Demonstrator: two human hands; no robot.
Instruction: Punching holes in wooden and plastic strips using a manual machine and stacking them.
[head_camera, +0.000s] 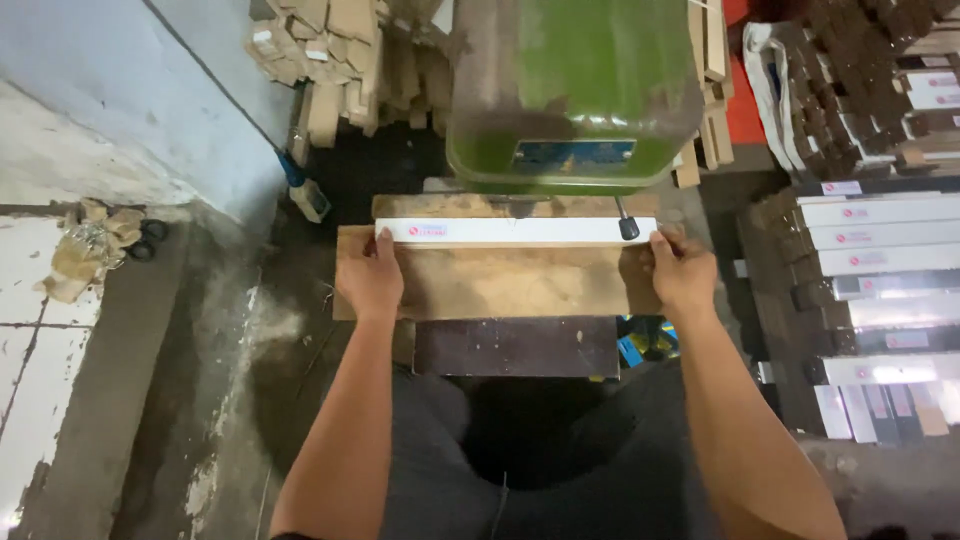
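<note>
A long white strip (515, 231) with a small red mark lies across a wooden work board (500, 285), right under the green machine head (570, 90). My left hand (368, 275) grips the strip's left end, fingers curled on its edge. At the other end my right hand (682, 272) holds the strip, close to a black knob (628, 229) on a thin lever. A wooden stop rail (450, 206) runs behind the strip.
Rows of finished white and dark strips (880, 260) are stacked on the right. Cardboard and wood offcuts (330, 60) pile up at the back left. A blue-handled tool (300, 185) leans on the wall. Scissors (145, 240) and crumpled paper lie on the left ledge.
</note>
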